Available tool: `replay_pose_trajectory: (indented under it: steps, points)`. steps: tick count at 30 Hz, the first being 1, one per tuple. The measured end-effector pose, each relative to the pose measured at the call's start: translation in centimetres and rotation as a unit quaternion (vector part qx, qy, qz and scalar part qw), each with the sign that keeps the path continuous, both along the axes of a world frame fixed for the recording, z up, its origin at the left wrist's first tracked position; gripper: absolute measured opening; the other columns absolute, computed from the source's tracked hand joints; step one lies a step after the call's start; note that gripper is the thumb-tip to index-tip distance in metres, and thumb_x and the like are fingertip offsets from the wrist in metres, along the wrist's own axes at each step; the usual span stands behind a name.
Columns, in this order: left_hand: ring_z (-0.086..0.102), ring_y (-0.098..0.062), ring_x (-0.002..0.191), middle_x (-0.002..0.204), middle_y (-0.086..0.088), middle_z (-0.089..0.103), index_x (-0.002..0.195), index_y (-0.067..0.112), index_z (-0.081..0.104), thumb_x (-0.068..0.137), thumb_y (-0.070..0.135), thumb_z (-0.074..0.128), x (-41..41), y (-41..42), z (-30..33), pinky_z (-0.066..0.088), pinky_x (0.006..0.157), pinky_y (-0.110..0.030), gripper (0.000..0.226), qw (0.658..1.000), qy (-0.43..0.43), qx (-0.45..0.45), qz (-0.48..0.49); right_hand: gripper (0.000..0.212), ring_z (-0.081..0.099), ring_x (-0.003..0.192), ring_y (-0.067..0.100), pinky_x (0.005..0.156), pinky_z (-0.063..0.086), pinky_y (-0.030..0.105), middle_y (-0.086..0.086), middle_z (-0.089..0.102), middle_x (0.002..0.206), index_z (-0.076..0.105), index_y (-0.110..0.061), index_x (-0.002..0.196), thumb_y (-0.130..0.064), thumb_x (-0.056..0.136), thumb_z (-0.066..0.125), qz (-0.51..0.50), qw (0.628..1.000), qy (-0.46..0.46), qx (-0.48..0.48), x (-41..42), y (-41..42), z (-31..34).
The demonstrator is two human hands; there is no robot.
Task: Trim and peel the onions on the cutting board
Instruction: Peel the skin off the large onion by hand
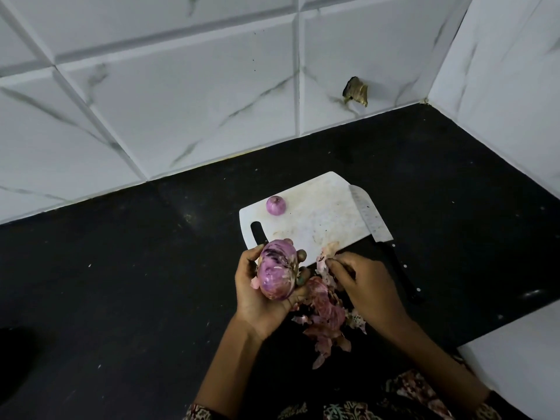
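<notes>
My left hand [260, 301] grips a large purple onion [277, 271] with dark smudges, held just in front of the white cutting board [318, 219]. My right hand [366, 286] pinches a strip of papery peel [325, 256] at the board's near corner, a little to the right of the onion. A small peeled onion [276, 205] sits on the board's left side. A knife [375, 225] lies along the board's right edge, its black handle [403, 274] pointing toward me.
A pile of pink onion skins [328, 316] lies on the black counter [136, 268] between my hands. White marble-look tiled walls [181, 101] close the back and right. A white surface [521, 368] borders the counter at lower right.
</notes>
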State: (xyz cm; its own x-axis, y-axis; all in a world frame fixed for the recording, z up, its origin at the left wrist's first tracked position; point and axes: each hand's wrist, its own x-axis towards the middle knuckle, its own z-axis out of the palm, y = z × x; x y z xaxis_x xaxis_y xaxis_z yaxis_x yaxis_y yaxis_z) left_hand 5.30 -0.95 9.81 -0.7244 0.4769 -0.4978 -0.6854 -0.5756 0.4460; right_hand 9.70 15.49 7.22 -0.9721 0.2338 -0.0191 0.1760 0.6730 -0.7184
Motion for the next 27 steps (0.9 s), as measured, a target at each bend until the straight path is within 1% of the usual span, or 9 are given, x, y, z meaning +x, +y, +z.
replay_pose_trajectory:
  steps: [2, 5, 8, 11, 14, 16, 19, 23, 27]
  points:
    - [0.057, -0.024, 0.06, 0.084, -0.012, 0.066, 0.082, 0.009, 0.071, 0.071, 0.041, 0.049, 0.0, 0.0, -0.1, 0.045, 0.048, -0.024, 0.04, 1.0, -0.008, -0.003, 0.004, 0.01, 0.061, 0.076, 0.009, 0.066, 0.051, 0.028, -0.006, 0.064, 0.084, 0.06, -0.017, 0.096, -0.023, 0.089, 0.062, 0.017, 1.0, -0.003, -0.025, -0.1, 0.1, 0.4]
    - [0.057, -0.022, 0.063, 0.084, -0.011, 0.066, 0.081, 0.01, 0.072, 0.074, 0.041, 0.049, 0.0, 0.2, 0.0, 0.046, 0.053, -0.025, 0.04, 0.999, -0.011, -0.031, 0.017, 0.032, 0.057, 0.095, 0.0, 0.075, 0.045, 0.014, -0.013, 0.057, 0.105, 0.049, -0.027, 0.116, -0.021, 0.089, 0.064, 0.05, 0.99, -0.008, -0.131, -0.2, -0.3, 1.6]
    - [0.063, -0.019, 0.07, 0.087, -0.008, 0.068, 0.097, 0.01, 0.068, 0.083, 0.039, 0.05, 0.0, 0.7, 0.2, 0.05, 0.059, -0.025, 0.038, 0.994, 0.036, -0.103, 0.01, 0.031, 0.061, 0.099, 0.003, 0.081, 0.051, 0.023, -0.014, 0.062, 0.103, 0.055, -0.029, 0.115, -0.043, 0.087, 0.056, 0.071, 0.961, -0.003, -0.266, -0.1, -1.2, 3.3]
    - [0.071, -0.014, 0.078, 0.09, -0.005, 0.075, 0.102, 0.008, 0.067, 0.097, 0.038, 0.04, 0.1, 1.1, 0.6, 0.055, 0.061, -0.023, 0.04, 0.983, 0.09, -0.156, -0.024, 0.043, 0.065, 0.1, 0.01, 0.082, 0.056, 0.034, -0.012, 0.062, 0.108, 0.054, -0.033, 0.117, -0.053, 0.079, 0.056, 0.079, 0.944, -0.005, -0.322, -0.2, -1.7, 3.9]
    - [0.068, -0.022, 0.101, 0.113, -0.011, 0.07, 0.118, 0.008, 0.062, 0.099, 0.048, 0.033, -0.2, 0.8, 0.7, 0.057, 0.073, -0.029, 0.053, 0.983, 0.084, -0.163, -0.018, 0.04, 0.069, 0.097, 0.019, 0.079, 0.059, 0.041, 0.005, 0.063, 0.114, 0.056, -0.021, 0.119, -0.036, 0.082, 0.06, 0.02, 0.906, -0.024, -0.421, -0.6, -1.5, 3.8]
    - [0.067, -0.023, 0.096, 0.114, -0.009, 0.066, 0.119, 0.009, 0.063, 0.098, 0.047, 0.035, -0.5, 0.4, 0.5, 0.057, 0.07, -0.031, 0.052, 0.984, 0.06, -0.166, 0.002, 0.027, 0.07, 0.094, 0.021, 0.073, 0.059, 0.04, 0.011, 0.065, 0.111, 0.059, -0.014, 0.115, -0.022, 0.089, 0.057, -0.02, 0.871, -0.038, -0.489, -0.9, -1.2, 3.9]
    - [0.067, -0.02, 0.083, 0.106, -0.009, 0.064, 0.107, 0.009, 0.064, 0.086, 0.044, 0.05, -0.8, 0.0, 0.4, 0.058, 0.064, -0.03, 0.043, 0.983, 0.063, -0.172, -0.021, 0.017, 0.069, 0.083, 0.014, 0.06, 0.055, 0.029, 0.006, 0.069, 0.098, 0.063, -0.013, 0.104, -0.013, 0.095, 0.048, -0.039, 0.833, -0.046, -0.55, -1.3, -0.7, 4.1]
    - [0.07, -0.018, 0.076, 0.104, -0.012, 0.07, 0.11, 0.01, 0.064, 0.079, 0.053, 0.052, -0.7, 0.1, 1.0, 0.058, 0.056, -0.026, 0.055, 0.975, 0.07, -0.185, -0.1, 0.015, 0.068, 0.078, 0.009, 0.06, 0.055, 0.027, 0.0, 0.071, 0.087, 0.06, -0.013, 0.1, -0.01, 0.093, 0.047, 0.003, 0.817, -0.054, -0.575, -1.6, -0.3, 4.6]
    - [0.068, -0.018, 0.082, 0.102, -0.012, 0.072, 0.114, 0.012, 0.065, 0.088, 0.066, 0.033, -0.8, 0.6, 1.1, 0.056, 0.06, -0.028, 0.067, 0.978, 0.06, -0.159, -0.12, 0.017, 0.066, 0.084, 0.019, 0.069, 0.056, 0.032, 0.011, 0.066, 0.092, 0.055, -0.013, 0.105, -0.01, 0.088, 0.056, 0.049, 0.818, -0.057, -0.57, -1.5, -0.4, 4.4]
